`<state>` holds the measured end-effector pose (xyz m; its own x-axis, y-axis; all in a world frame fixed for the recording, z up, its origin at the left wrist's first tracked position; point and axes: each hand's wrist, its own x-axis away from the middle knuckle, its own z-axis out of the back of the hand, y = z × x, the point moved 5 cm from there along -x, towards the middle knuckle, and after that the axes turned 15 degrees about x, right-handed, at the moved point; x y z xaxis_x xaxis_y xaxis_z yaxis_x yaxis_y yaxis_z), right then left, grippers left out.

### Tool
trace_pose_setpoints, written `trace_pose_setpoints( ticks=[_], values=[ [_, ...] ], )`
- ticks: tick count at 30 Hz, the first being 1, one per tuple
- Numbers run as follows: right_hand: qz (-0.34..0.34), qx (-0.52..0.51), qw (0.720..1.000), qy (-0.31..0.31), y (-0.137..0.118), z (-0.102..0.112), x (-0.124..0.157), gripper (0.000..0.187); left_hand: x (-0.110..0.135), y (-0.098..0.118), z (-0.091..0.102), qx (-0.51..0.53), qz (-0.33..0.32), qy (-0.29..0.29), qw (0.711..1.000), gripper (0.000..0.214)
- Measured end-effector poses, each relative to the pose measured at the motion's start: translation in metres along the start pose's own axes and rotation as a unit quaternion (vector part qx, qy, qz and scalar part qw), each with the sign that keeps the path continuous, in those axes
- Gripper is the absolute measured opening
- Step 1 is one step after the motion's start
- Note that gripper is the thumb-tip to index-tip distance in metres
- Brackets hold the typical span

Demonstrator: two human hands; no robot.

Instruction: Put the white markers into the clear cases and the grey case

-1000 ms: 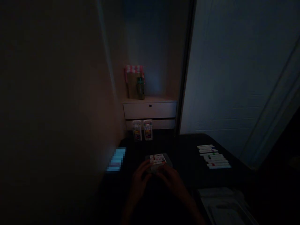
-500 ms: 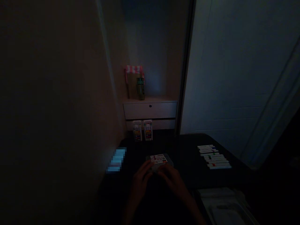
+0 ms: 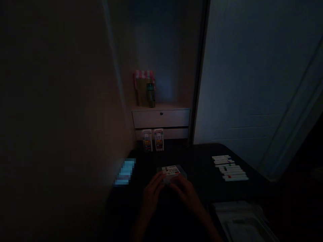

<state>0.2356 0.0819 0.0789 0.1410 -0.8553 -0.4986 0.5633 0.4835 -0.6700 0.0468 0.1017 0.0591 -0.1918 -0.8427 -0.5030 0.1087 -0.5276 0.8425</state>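
Note:
The scene is very dark. A small clear case with a white and red label (image 3: 171, 171) lies on a dark table (image 3: 202, 168). My left hand (image 3: 151, 195) rests at the case's near left side and my right hand (image 3: 185, 193) at its near right side. The fingers of both hands curl onto the case's near edge. Whether they grip it or only touch it is hard to make out in the gloom.
Several white markers with coloured caps (image 3: 230, 168) lie in a row at the right. Two similar labelled packs (image 3: 153, 140) stand at the table's far edge. A lit screen (image 3: 125, 172) glows at the left. A pale tray (image 3: 242, 220) sits near right. A drawer unit (image 3: 161, 118) stands behind.
Both hands stay at the labelled case with only small shifts of the fingers. Nothing else has moved.

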Motion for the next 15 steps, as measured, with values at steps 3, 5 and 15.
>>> trace_pose_setpoints(
  ticks=[3,5,15],
  values=[
    [0.003,-0.002,1.000,0.000,0.0012,-0.0002,0.0000,0.015,0.0004,0.0003,-0.0007,-0.003,0.002,-0.002,1.000,0.042],
    [0.007,-0.001,1.000,0.003,0.0019,-0.0004,0.0000,0.015,0.0005,-0.0008,-0.0009,-0.006,0.003,0.002,1.000,0.042],
    [0.009,-0.006,1.000,0.015,-0.0007,0.0030,-0.0003,0.018,0.0002,0.0011,-0.0024,-0.009,0.000,-0.004,1.000,0.043]
  ],
)
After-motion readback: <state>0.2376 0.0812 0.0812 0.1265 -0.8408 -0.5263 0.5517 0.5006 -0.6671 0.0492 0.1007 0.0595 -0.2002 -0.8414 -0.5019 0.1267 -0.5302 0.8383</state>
